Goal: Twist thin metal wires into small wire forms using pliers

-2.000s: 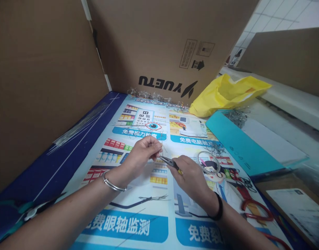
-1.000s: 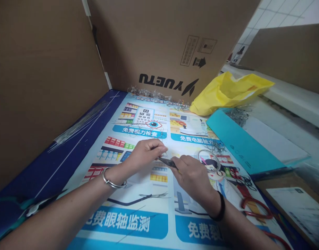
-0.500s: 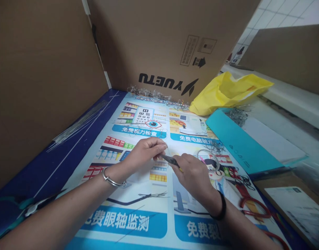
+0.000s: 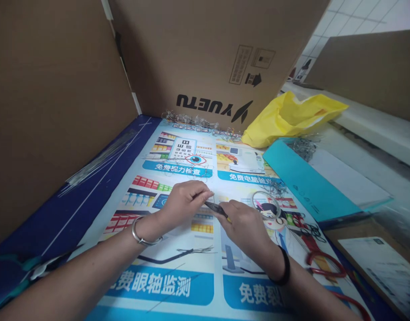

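My left hand is closed in a pinch over the middle of the printed sheet, with a bit of thin wire showing at its fingertips. My right hand is wrapped round a pair of pliers with a dark nose and a trace of yellow on the handle. The pliers' tip meets the fingertips of my left hand, which hide the exact grip on the wire. Beyond the right hand lies a silver wire coil. A small bundle of dark wires rests nearer me.
Cardboard walls stand behind and left. Straight wires lie on the blue surface at left, teal-handled scissors nearer. Tangled wire pieces line the back. On the right are a yellow bag, a turquoise folder and red handles.
Both hands have moved slightly down in view, still together at the wire. The pliers' nose has shifted slightly left, and the whole scene sits a little further left.
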{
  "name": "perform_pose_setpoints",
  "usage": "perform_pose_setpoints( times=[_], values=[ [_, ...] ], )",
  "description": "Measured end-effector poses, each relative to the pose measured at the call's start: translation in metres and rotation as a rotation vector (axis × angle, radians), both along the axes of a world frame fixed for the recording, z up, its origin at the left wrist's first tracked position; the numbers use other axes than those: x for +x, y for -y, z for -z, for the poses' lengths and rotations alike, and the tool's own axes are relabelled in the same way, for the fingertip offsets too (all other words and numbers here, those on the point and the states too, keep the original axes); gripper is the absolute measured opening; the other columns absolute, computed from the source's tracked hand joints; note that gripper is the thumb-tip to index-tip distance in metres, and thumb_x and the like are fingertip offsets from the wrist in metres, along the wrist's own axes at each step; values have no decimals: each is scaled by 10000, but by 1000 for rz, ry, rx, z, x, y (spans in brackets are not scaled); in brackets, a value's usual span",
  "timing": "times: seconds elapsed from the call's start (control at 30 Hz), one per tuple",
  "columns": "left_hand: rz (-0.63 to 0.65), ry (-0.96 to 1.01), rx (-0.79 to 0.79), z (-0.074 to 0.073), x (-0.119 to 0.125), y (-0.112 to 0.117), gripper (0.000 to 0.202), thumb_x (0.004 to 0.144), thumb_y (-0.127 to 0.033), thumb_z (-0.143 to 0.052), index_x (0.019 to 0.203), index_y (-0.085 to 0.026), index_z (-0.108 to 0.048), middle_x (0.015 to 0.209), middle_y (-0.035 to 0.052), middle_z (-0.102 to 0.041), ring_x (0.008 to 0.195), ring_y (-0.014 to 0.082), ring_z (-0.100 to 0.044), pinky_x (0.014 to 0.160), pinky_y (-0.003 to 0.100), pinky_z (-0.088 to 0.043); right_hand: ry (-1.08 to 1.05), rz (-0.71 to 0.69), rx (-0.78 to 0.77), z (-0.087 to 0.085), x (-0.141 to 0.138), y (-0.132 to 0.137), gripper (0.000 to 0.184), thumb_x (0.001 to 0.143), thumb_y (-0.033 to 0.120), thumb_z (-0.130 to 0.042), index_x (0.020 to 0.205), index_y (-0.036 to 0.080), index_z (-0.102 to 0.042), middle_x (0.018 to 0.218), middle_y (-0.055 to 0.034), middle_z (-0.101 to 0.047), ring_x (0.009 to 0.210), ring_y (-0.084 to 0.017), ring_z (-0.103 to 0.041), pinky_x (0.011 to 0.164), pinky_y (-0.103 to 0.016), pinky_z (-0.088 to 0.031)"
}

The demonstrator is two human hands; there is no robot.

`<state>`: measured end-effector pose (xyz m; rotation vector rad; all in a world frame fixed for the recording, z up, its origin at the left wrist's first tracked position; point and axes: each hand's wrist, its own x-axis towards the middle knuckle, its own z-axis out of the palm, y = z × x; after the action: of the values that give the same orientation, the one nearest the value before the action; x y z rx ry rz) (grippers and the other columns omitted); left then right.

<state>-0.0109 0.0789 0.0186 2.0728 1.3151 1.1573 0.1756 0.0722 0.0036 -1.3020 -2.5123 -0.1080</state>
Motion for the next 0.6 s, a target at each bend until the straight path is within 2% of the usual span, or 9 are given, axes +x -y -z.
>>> perform_pose_setpoints(
  times=[0.2, 0.27, 0.37, 0.47, 0.53, 0.6],
  values=[
    [-6, -35, 57, 2, 2, 2, 221, 836, -244, -514, 643, -193, -609, 642, 16, -618, 613, 132, -525, 612, 250, -382, -27, -10, -76, 3, 0, -2, 221, 859, 377, -515, 822, 187, -621, 759, -35, -652, 684, -174, -595, 570, -253, -341],
    [-16, 8, 41, 1, 3, 1, 224, 835, -233, -512, 632, -193, -600, 638, 9, -613, 611, 128, -522, 613, 245, -384, -44, -18, -49, 5, 0, -3, 228, 867, 376, -502, 839, 182, -619, 780, -46, -648, 709, -181, -592, 594, -259, -355],
    [-99, 84, 17, -2, 1, -1, 227, 822, -219, -515, 605, -193, -576, 615, -5, -575, 608, 127, -503, 612, 245, -383, -38, -18, 10, 6, 1, -5, 234, 866, 375, -504, 847, 172, -619, 789, -60, -633, 734, -194, -574, 625, -275, -364],
    [-145, 201, 2, -1, -1, -4, 180, 802, -214, -535, 629, -193, -582, 699, 8, -577, 711, 142, -529, 636, 242, -395, -20, -11, 61, 6, 3, -7, 228, 864, 366, -512, 836, 168, -624, 755, -60, -611, 724, -194, -548, 632, -284, -353],
    [-136, 312, -61, 1, -3, -6, 144, 794, -218, -545, 662, -192, -596, 810, 26, -608, 806, 153, -551, 651, 238, -411, -35, -8, 111, 5, 4, -9, 233, 872, 358, -501, 836, 163, -624, 735, -60, -597, 715, -191, -531, 634, -288, -341],
    [-128, 394, -179, 2, -3, -7, 135, 793, -235, -547, 682, -189, -609, 828, 29, -632, 788, 149, -565, 641, 238, -423, -38, 6, 165, 4, 7, -11, 237, 879, 350, -491, 840, 157, -623, 727, -63, -585, 714, -191, -515, 636, -295, -328]
  ],
)
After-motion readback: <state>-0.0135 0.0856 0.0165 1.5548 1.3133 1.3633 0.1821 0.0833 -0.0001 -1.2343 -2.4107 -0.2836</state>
